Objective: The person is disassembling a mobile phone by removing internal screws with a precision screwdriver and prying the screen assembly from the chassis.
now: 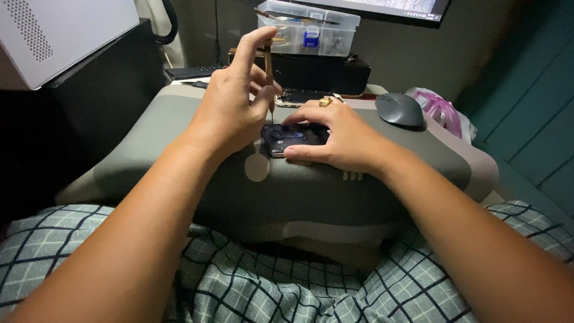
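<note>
Mouse (399, 109), parts box (308, 21) behind opened phone (290, 137); right hand (341, 140) pins it, left hand (230, 110) fingers pinch upright screwdriver (268, 69), tip down

Opened phone (293, 139): glossy, dark, reflective inner surface, held at the near edge of the cushion by the right hand (341, 140). Screwdriver (268, 66) in the left hand (230, 107): brass-toned metal shaft, slight sheen. Cushion (179, 155): matt grey cloth, smooth. Mouse (399, 109) at its far right corner: matt dark plastic. Organiser box (308, 21): clear glossy plastic. Trousers (239, 287): soft checked cloth.
</note>
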